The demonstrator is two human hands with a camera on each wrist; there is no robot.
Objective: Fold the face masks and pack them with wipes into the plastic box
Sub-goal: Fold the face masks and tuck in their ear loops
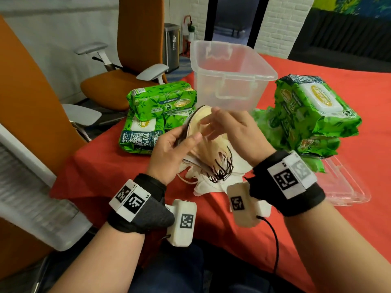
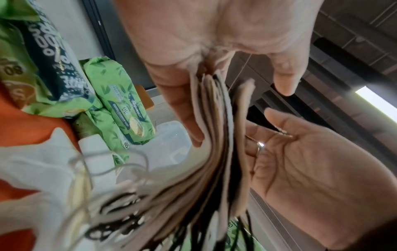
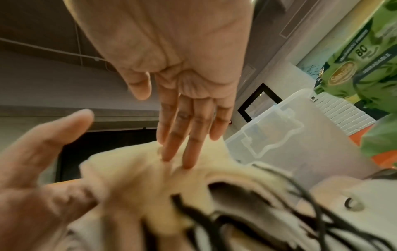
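Beige masks with black ear loops stand as a fanned stack [image 1: 208,140] over the near middle of the red tablecloth [image 1: 243,246], held up on edge above a loose heap of white masks [image 1: 204,183]. The left hand [image 1: 172,150] grips the stack, its fingers behind and its thumb curled over the front; in the left wrist view the layers splay out from between them, loops dangling toward the person. The right hand [image 1: 233,132] is spread, fingers nearly straight, two fingertips [image 3: 189,163] resting on the front mask and holding nothing. So the stack lies just ahead of the right fingers, its long axis running from the loops near the wrists up and away toward the clear plastic box [image 1: 231,76] at the far edge. The box appears empty, though its frosted wall makes that uncertain. Green packs of wipes sit left [image 1: 157,115] and right [image 1: 312,117] of it. Probably the right fingers will next peel one mask off.
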